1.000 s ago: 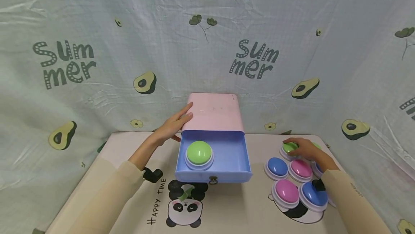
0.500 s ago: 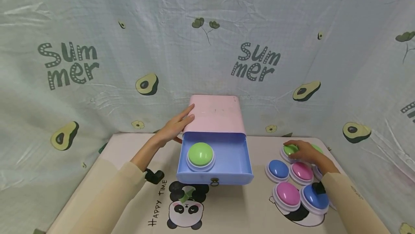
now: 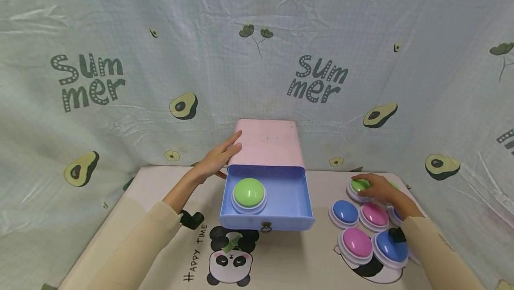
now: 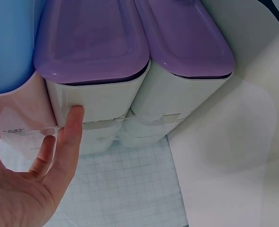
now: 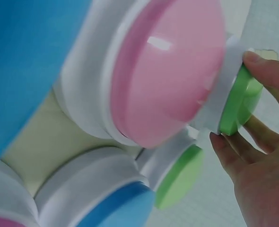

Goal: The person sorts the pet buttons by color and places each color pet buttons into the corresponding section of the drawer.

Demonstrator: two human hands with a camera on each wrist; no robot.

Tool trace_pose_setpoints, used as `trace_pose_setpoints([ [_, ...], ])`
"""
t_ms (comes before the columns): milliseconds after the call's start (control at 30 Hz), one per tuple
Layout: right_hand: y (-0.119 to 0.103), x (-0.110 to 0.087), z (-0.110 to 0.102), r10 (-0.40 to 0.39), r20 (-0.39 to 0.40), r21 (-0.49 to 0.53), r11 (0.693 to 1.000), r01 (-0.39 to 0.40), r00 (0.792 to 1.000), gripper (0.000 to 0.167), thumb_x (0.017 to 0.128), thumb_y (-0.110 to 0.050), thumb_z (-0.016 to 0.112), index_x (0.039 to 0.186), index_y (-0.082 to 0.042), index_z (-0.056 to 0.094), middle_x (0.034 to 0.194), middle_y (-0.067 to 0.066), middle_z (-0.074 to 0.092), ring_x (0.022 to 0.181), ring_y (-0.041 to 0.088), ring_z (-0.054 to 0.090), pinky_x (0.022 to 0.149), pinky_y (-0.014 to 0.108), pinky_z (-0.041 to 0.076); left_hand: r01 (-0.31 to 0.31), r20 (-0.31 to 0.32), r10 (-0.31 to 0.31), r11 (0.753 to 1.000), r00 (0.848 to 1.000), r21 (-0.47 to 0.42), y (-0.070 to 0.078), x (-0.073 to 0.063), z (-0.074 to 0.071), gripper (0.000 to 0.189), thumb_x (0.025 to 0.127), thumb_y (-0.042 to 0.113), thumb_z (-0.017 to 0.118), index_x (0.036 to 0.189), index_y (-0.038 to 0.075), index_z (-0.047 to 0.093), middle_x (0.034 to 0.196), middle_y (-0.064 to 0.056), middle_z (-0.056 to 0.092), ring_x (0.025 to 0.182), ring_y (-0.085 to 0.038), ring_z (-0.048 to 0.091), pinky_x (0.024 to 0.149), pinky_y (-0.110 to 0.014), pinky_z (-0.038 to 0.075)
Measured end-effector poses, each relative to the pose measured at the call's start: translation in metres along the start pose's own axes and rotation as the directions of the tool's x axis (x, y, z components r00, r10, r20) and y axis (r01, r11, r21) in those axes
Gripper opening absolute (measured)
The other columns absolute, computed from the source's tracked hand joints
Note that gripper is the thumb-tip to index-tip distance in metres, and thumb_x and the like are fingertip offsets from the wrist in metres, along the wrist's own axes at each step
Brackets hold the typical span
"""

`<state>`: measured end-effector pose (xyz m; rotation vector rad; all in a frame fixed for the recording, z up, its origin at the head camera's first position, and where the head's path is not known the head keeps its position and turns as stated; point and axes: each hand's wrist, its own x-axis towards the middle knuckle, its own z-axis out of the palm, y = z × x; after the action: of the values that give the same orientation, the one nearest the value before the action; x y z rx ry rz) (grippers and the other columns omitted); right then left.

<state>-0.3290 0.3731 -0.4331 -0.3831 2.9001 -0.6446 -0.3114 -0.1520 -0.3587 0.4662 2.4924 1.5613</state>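
A drawer unit with a pink top point(image 3: 268, 142) stands against the back cloth, its blue drawer point(image 3: 281, 223) pulled out. In that drawer, on the left side, lies a large green push button point(image 3: 249, 192) on a white base. My left hand point(image 3: 217, 158) rests against the unit's left side with fairly straight fingers. At the right, my right hand point(image 3: 379, 188) grips another green push button point(image 3: 358, 185) at the back of a cluster of buttons. In the right wrist view, thumb and fingers surround this green button point(image 5: 242, 101); whether it is lifted I cannot tell.
Beside the right hand are blue point(image 3: 345, 212), pink point(image 3: 375, 214), magenta point(image 3: 357, 242) and larger blue point(image 3: 391, 247) buttons; others are partly hidden by the arm. The left wrist view shows white housings point(image 4: 101, 106) with purple drawers point(image 4: 92, 40). Printed cloth point(image 3: 209, 71) hangs behind the table.
The head view has shifted slightly, so the scene sits a little lower. The left hand stays on the unit and the right hand stays at the green button.
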Motion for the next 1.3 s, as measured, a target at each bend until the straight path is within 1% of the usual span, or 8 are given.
trace_pose_setpoints([
  [200,-0.007,-0.001,-0.009,-0.063,-0.049,-0.031,0.998,0.062,0.997,0.055,0.090,-0.017,0.076,0.140,-0.001,0.061,0.143,0.035,0.054,0.132,0.060,0.046,0.107,0.075,0.040,-0.002,0.001,0.002,1.000,1.000,-0.002,-0.003,0.000,0.000,0.063,0.107,0.057,0.040,0.164,0.047,0.017,0.173,-0.012,0.019,0.137,-0.054,0.050,0.073,-0.058,0.064],
  [400,-0.025,-0.002,-0.018,-0.087,-0.067,0.010,0.996,0.088,0.994,0.054,0.092,-0.019,0.075,0.142,-0.003,0.061,0.144,0.032,0.055,0.133,0.056,0.048,0.106,0.073,0.043,0.001,0.000,-0.001,1.000,1.000,0.003,-0.002,0.001,0.000,0.062,0.106,0.059,0.040,0.163,0.049,0.017,0.174,-0.010,0.019,0.138,-0.053,0.050,0.073,-0.057,0.064],
  [600,-0.047,0.000,-0.030,-0.206,-0.106,-0.024,0.978,0.205,0.973,0.053,0.092,-0.018,0.075,0.140,0.000,0.062,0.140,0.031,0.058,0.129,0.054,0.052,0.103,0.072,0.047,0.005,-0.005,-0.005,1.000,1.000,0.002,-0.003,0.002,0.000,0.063,0.106,0.060,0.041,0.163,0.049,0.017,0.173,-0.012,0.021,0.137,-0.052,0.051,0.072,-0.056,0.064],
  [733,-0.063,-0.003,-0.038,-0.256,-0.126,-0.042,0.967,0.252,0.958,0.051,0.093,-0.017,0.075,0.140,0.000,0.063,0.139,0.031,0.058,0.129,0.053,0.052,0.102,0.072,0.047,0.010,-0.008,-0.010,1.000,1.000,0.003,-0.003,0.002,0.001,0.062,0.106,0.059,0.041,0.163,0.050,0.018,0.172,-0.013,0.024,0.136,-0.051,0.052,0.073,-0.056,0.064],
  [833,-0.075,-0.008,-0.045,-0.292,-0.158,-0.051,0.956,0.287,0.943,0.051,0.093,-0.018,0.074,0.140,-0.002,0.063,0.139,0.030,0.058,0.129,0.052,0.053,0.101,0.072,0.048,0.010,-0.005,-0.010,1.000,1.000,0.004,-0.003,0.002,0.002,0.062,0.106,0.059,0.041,0.163,0.049,0.017,0.172,-0.013,0.023,0.137,-0.051,0.052,0.073,-0.056,0.064],
  [967,-0.092,-0.014,-0.056,-0.350,-0.200,-0.066,0.937,0.344,0.915,0.050,0.093,-0.019,0.073,0.140,-0.005,0.064,0.139,0.029,0.059,0.128,0.052,0.053,0.099,0.072,0.049,0.008,-0.007,-0.008,1.000,1.000,0.002,-0.003,0.002,0.002,0.063,0.106,0.059,0.041,0.163,0.049,0.017,0.172,-0.012,0.022,0.138,-0.051,0.051,0.073,-0.056,0.064],
  [1167,-0.120,-0.020,-0.065,-0.427,-0.232,-0.129,0.904,0.407,0.874,0.052,0.091,-0.019,0.076,0.141,-0.010,0.065,0.139,0.025,0.060,0.128,0.049,0.055,0.095,0.069,0.053,0.005,-0.010,-0.005,1.000,1.000,-0.007,-0.001,0.001,0.001,0.063,0.106,0.058,0.042,0.163,0.049,0.018,0.171,-0.013,0.025,0.137,-0.052,0.052,0.073,-0.057,0.064],
  [1300,-0.143,-0.027,-0.067,-0.484,-0.242,-0.174,0.874,0.453,0.841,0.051,0.090,-0.019,0.078,0.140,-0.012,0.066,0.138,0.021,0.062,0.127,0.045,0.058,0.094,0.066,0.056,0.007,-0.009,-0.007,1.000,1.000,-0.006,-0.002,0.001,0.001,0.063,0.106,0.057,0.042,0.163,0.048,0.018,0.171,-0.014,0.025,0.136,-0.052,0.052,0.073,-0.059,0.063],
])
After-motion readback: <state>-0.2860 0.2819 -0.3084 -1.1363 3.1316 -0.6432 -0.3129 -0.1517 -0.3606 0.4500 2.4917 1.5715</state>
